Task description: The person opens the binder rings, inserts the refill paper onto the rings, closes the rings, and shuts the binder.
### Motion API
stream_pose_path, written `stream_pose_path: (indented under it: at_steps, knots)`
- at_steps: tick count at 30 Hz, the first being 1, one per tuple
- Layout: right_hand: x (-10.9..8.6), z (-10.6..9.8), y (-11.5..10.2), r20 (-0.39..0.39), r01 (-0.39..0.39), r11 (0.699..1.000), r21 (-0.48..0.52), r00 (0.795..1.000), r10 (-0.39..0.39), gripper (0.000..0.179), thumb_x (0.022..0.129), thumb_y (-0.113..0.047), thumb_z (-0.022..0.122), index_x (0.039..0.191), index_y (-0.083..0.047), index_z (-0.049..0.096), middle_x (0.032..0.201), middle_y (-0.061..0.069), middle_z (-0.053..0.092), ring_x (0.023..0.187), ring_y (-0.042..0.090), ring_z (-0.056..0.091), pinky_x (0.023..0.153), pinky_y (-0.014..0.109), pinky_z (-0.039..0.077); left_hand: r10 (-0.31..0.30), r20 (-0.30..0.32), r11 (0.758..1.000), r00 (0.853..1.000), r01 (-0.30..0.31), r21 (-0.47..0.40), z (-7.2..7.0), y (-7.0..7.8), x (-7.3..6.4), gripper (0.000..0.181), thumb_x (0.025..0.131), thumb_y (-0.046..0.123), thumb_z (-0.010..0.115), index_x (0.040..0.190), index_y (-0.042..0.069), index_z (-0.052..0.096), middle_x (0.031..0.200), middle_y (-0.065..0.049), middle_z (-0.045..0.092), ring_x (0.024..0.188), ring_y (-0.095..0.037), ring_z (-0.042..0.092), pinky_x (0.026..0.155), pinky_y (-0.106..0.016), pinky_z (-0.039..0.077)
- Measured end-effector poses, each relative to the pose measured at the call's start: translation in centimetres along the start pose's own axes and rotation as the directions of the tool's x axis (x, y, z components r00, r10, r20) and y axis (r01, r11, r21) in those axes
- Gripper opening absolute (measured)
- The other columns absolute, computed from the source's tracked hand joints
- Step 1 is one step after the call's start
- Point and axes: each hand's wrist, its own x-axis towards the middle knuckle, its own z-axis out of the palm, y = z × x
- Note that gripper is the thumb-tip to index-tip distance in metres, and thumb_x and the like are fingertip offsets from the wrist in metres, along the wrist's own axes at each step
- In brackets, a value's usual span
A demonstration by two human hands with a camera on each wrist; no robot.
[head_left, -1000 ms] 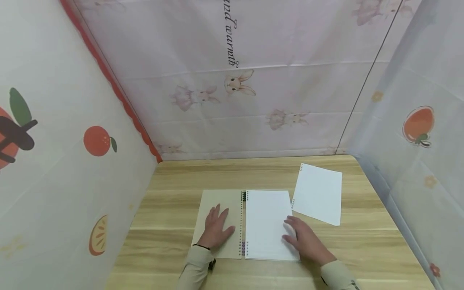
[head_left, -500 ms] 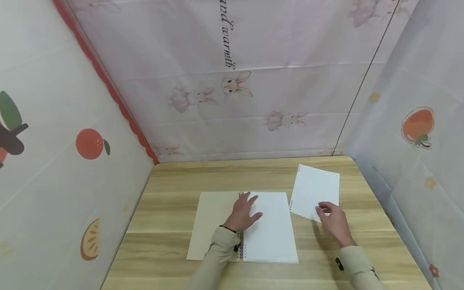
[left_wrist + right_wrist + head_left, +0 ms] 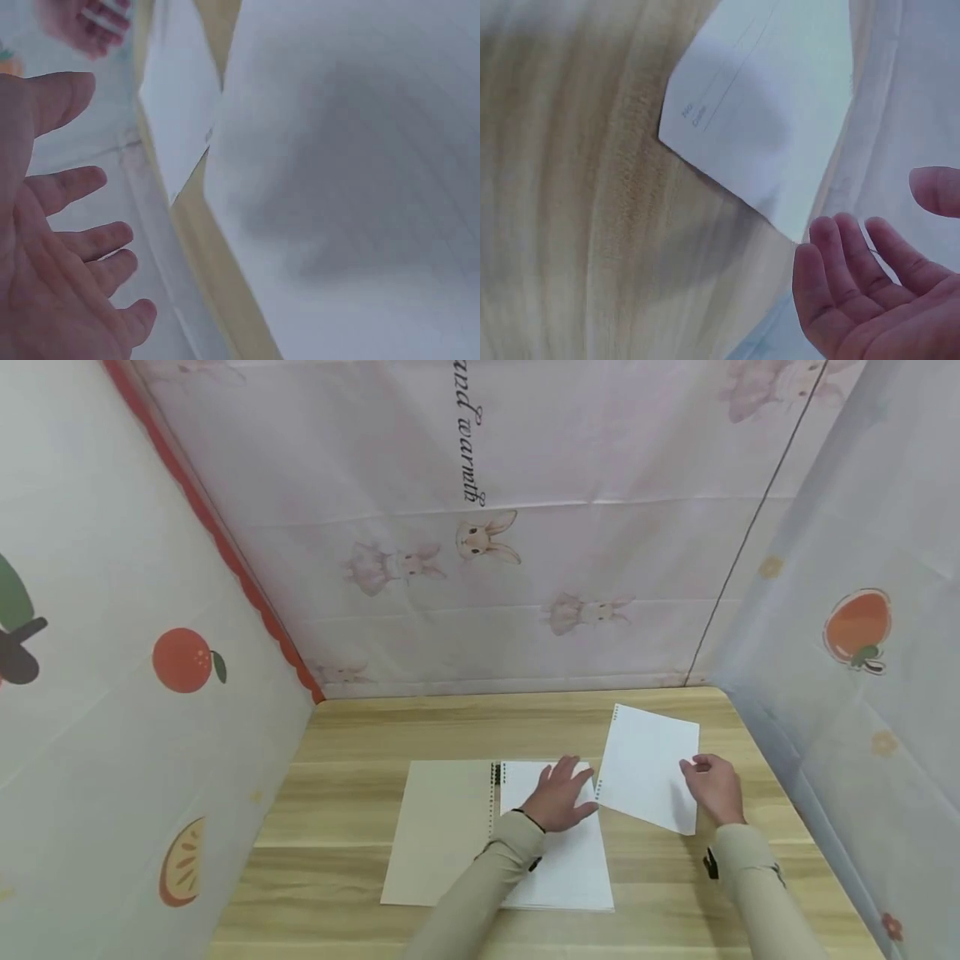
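A spiral notebook lies open on the table, its beige cover [image 3: 442, 827] to the left and its white pages [image 3: 592, 868] to the right. Above the white pages is my left hand [image 3: 558, 797], fingers spread and holding nothing. In the left wrist view that hand [image 3: 60, 232] appears apart from the paper, with a shadow on the page. A loose white sheet [image 3: 648, 768] with punched holes along its left edge lies right of the notebook. My right hand [image 3: 716, 789] is at the sheet's right edge; in the right wrist view its fingers [image 3: 851, 266] are loosely bent, thumb apart, gripping nothing.
The wood-grain table [image 3: 360, 727] is bounded by printed cloth walls at the back [image 3: 420, 647] and on both sides. The loose sheet's lower left corner lies close to the notebook's right edge.
My left hand has moved right from the beige cover to above the white pages. My right hand has moved from the notebook's right edge to the loose sheet's right edge. The view has shifted slightly.
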Motion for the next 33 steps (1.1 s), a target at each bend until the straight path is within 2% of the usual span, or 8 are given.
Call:
stream_pose_path:
  at_steps: [8, 12, 19, 22, 26, 30, 33]
  knots:
    - [2.9, 1.2, 0.9, 0.001, -0.13, 0.989, -0.066, 0.992, 0.13, 0.072, 0.102, -0.037, 0.056, 0.147, 0.016, 0.038, 0.146, 0.043, 0.041, 0.133, 0.058, 0.044, 0.11, 0.064, 0.043, 0.07, 0.037, 0.985, 0.997, -0.075, 0.153, 3.1, 2.6, 2.0, 0.057, 0.103, 0.049, 0.057, 0.153, 0.022, 0.049, 0.164, -0.01, 0.042, 0.156, -0.028, 0.034, 0.124, -0.05, 0.034]
    - [3.9, 1.9, 1.2, 0.015, -0.164, 0.977, -0.139, 0.986, 0.167, 0.081, 0.099, -0.045, 0.057, 0.143, 0.02, 0.037, 0.139, 0.046, 0.035, 0.128, 0.06, 0.038, 0.103, 0.068, 0.042, 0.083, 0.041, 0.968, 0.996, -0.091, 0.234, 4.6, 3.3, 2.5, 0.06, 0.102, 0.056, 0.053, 0.154, 0.026, 0.047, 0.166, -0.004, 0.041, 0.156, -0.025, 0.035, 0.123, -0.049, 0.036]
    - [4.8, 2.8, 1.1, 0.029, -0.177, 0.954, -0.244, 0.981, 0.189, 0.096, 0.094, -0.057, 0.061, 0.135, 0.025, 0.036, 0.131, 0.047, 0.036, 0.118, 0.058, 0.04, 0.088, 0.067, 0.047, 0.063, 0.093, 0.953, 0.994, -0.088, 0.29, 7.0, 3.6, 2.6, 0.066, 0.102, 0.068, 0.043, 0.155, 0.03, 0.045, 0.166, 0.005, 0.041, 0.157, -0.019, 0.033, 0.125, -0.052, 0.032]
    - [4.8, 3.3, 0.7, 0.022, -0.177, 0.947, -0.268, 0.982, 0.19, 0.1, 0.092, -0.058, 0.063, 0.137, 0.026, 0.033, 0.13, 0.046, 0.036, 0.118, 0.058, 0.04, 0.087, 0.068, 0.048, 0.063, 0.108, 0.941, 0.992, -0.095, 0.326, 7.3, 3.6, 2.2, 0.067, 0.1, 0.071, 0.041, 0.153, 0.031, 0.048, 0.164, 0.007, 0.042, 0.155, -0.017, 0.037, 0.124, -0.053, 0.032]
    - [4.8, 3.9, 0.4, -0.024, -0.2, 0.929, -0.311, 0.979, 0.203, 0.104, 0.092, -0.055, 0.066, 0.143, 0.026, 0.028, 0.131, 0.046, 0.037, 0.118, 0.057, 0.043, 0.087, 0.067, 0.05, 0.082, 0.107, 0.926, 0.991, -0.115, 0.361, 7.6, 3.8, 2.0, 0.068, 0.098, 0.076, 0.04, 0.152, 0.035, 0.049, 0.164, 0.01, 0.043, 0.153, -0.014, 0.039, 0.123, -0.053, 0.033]
    - [4.9, 3.9, 0.4, -0.045, -0.241, 0.912, -0.331, 0.97, 0.24, 0.107, 0.092, -0.05, 0.069, 0.147, 0.027, 0.019, 0.132, 0.048, 0.036, 0.116, 0.057, 0.045, 0.083, 0.064, 0.052, 0.099, 0.137, 0.923, 0.986, -0.143, 0.357, 8.1, 4.2, 1.9, 0.072, 0.097, 0.079, 0.035, 0.153, 0.036, 0.046, 0.165, 0.011, 0.04, 0.154, -0.014, 0.037, 0.124, -0.053, 0.031]
    - [5.0, 3.8, 0.5, -0.033, -0.255, 0.917, -0.307, 0.966, 0.257, 0.108, 0.089, -0.046, 0.072, 0.146, 0.029, 0.018, 0.131, 0.05, 0.036, 0.115, 0.058, 0.044, 0.081, 0.063, 0.053, 0.092, 0.152, 0.924, 0.984, -0.141, 0.356, 8.4, 4.3, 1.8, 0.074, 0.096, 0.081, 0.034, 0.154, 0.036, 0.045, 0.167, 0.01, 0.038, 0.155, -0.015, 0.036, 0.124, -0.053, 0.031]
